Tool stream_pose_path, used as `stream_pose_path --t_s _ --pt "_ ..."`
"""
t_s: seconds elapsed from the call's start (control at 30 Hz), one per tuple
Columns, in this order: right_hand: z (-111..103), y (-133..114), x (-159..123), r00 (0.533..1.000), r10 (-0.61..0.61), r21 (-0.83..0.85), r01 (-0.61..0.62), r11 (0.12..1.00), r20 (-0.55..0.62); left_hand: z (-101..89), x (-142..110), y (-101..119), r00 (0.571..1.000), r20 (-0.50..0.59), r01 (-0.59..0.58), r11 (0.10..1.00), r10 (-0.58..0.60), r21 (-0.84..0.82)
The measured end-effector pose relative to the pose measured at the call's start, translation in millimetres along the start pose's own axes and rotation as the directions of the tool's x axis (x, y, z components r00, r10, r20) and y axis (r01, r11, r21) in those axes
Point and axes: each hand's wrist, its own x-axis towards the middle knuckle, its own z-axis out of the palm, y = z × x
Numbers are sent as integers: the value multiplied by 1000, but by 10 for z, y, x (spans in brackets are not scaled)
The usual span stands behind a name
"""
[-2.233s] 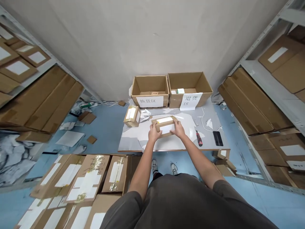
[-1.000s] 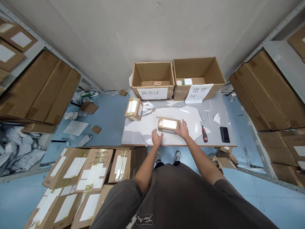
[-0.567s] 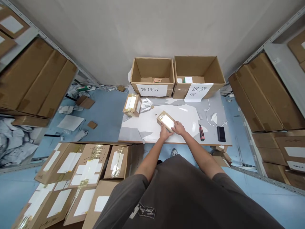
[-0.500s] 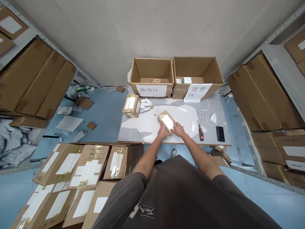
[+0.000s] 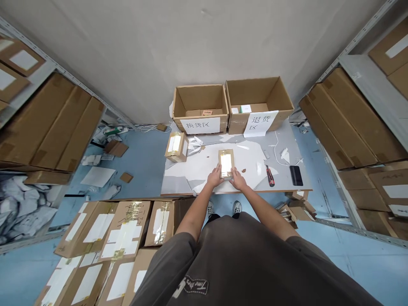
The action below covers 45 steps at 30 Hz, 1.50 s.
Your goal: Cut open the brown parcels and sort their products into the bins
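Observation:
Between my two hands is a small cardboard box (image 5: 226,163) with a white label and shiny tape on top, lying over the white sheet on the table. My left hand (image 5: 216,176) grips its left side near the lower corner. On the opposite side, my right hand (image 5: 236,177) holds the lower right corner. The box's long sides point away from me. Whether it rests on the table or is slightly raised, I cannot tell. A red and black utility knife (image 5: 270,176) lies to the right of my right hand.
Two open cartons with handwritten signs, the left carton (image 5: 200,102) and right carton (image 5: 259,93), stand at the table's back. A taped box (image 5: 177,147) sits at left, a black phone (image 5: 296,175) at right. Stacked labelled boxes (image 5: 126,229) stand at lower left; loaded shelves flank both sides.
The small box has turned from a slant to straight, its long sides now pointing away from me. My hands have shifted to either side of its near end. The camera view has moved slightly.

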Motion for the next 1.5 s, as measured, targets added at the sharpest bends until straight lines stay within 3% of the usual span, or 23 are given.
stream_pose_path --t_s 0.13,0.33,0.47,0.57,0.7,0.8,0.93,1.0,1.07,1.23,1.33,1.4,1.5 --pt "-46 28 20 1000 -14 27 14 1000 -3 44 -5 47 998 -65 19 997 -24 -75" --pt "-73 25 12 1000 -6 50 5 999 15 10 -16 65 999 -35 24 999 -25 -31" --pt "-66 58 24 993 -70 135 83 987 -93 73 -72 109 997 -60 55 997 -58 -45" --pt "-62 61 61 982 -16 221 59 973 -190 165 -103 194 988 -132 66 990 -82 -123" --pt "-67 -2 107 987 95 317 -49 947 -133 249 -103 272 973 -189 86 970 -130 -227" --pt "-66 -80 97 985 85 326 -31 945 -153 261 -99 205 970 -197 70 942 -140 -328" --pt "-40 -220 39 975 -77 241 128 962 -210 260 -90 -11 981 -131 43 818 -143 -574" --pt "-16 -302 23 973 -161 183 191 964 -166 245 -65 -123 989 -29 83 718 -142 -691" --pt "13 -382 31 978 -190 141 201 969 -86 211 -23 -216 988 50 135 674 -144 -726" --pt "97 -512 115 968 -243 109 236 966 57 101 62 -345 988 41 136 740 -146 -659" --pt "104 -466 149 965 -258 105 253 962 38 67 33 -386 991 -39 80 783 -131 -617" --pt "79 -372 151 980 -198 85 198 976 -19 53 -14 -407 985 -121 39 844 -122 -536" --pt "39 -218 139 999 0 65 2 998 -34 55 -89 -412 976 -172 59 925 -132 -376"
